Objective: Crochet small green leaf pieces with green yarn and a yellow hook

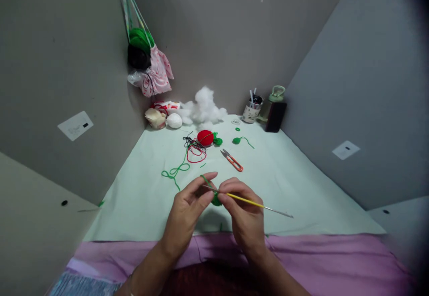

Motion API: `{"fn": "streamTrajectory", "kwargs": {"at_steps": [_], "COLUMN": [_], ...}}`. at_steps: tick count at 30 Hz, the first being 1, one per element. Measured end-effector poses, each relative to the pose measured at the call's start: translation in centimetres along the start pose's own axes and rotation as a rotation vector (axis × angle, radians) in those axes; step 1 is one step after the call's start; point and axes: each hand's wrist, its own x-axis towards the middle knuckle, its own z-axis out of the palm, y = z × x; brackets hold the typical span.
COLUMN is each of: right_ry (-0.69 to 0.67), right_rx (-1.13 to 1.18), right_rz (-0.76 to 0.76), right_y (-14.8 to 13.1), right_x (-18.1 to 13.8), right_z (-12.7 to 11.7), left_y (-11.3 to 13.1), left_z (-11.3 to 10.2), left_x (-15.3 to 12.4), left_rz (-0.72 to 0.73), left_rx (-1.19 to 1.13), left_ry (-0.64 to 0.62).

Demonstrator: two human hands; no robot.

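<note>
My right hand (246,211) pinches a crochet hook (246,200) with a yellow grip and metal ends, its far end sticking out to the right. Between both hands hangs a small green crochet piece (216,199), largely hidden by the fingers. My left hand (187,211) holds this piece at its left side, and a strand of green yarn (205,180) runs over its raised index finger. The hook's left tip lies at the piece near my left fingertips. From behind my left hand, loose green yarn (174,171) loops over the table.
Orange thread snips (232,160) lie beyond my hands. Farther back are a red ball (205,138), a small green piece with a tail (236,141), white stuffing (205,108), a pen cup (252,110) and a black phone (275,117). Grey panels (217,41) enclose the table.
</note>
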Motion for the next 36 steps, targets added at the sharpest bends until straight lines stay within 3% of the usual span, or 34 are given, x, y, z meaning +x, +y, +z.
{"fn": "streamTrajectory", "kwargs": {"at_steps": [3, 7, 13, 23, 36], "right_ry": [0.008, 0.006, -0.124, -0.176, -0.176], "right_rx": [-0.035, -0.011, 0.04, -0.083, -0.085], "right_rz": [0.013, 0.057, 0.146, -0.025, -0.007], "right_y": [0.3, 0.7, 0.7, 0.3, 0.3], "right_x": [0.1, 0.4, 0.3, 0.4, 0.3], "right_z": [-0.4, -1.1, -2.7, -3.0, -3.1], "left_y": [-0.3, -0.6, -0.1, 0.1, 0.0], "left_z": [0.5, 0.7, 1.0, 1.0, 0.9], "left_x": [-0.3, -0.5, -0.2, 0.0, 0.4], "left_rz": [-0.087, -0.133, -0.167, -0.211, -0.211], "left_rx": [-0.165, -0.176, -0.223, -0.226, -0.216], "left_ry": [0.017, 0.005, 0.042, -0.121, -0.11]}}
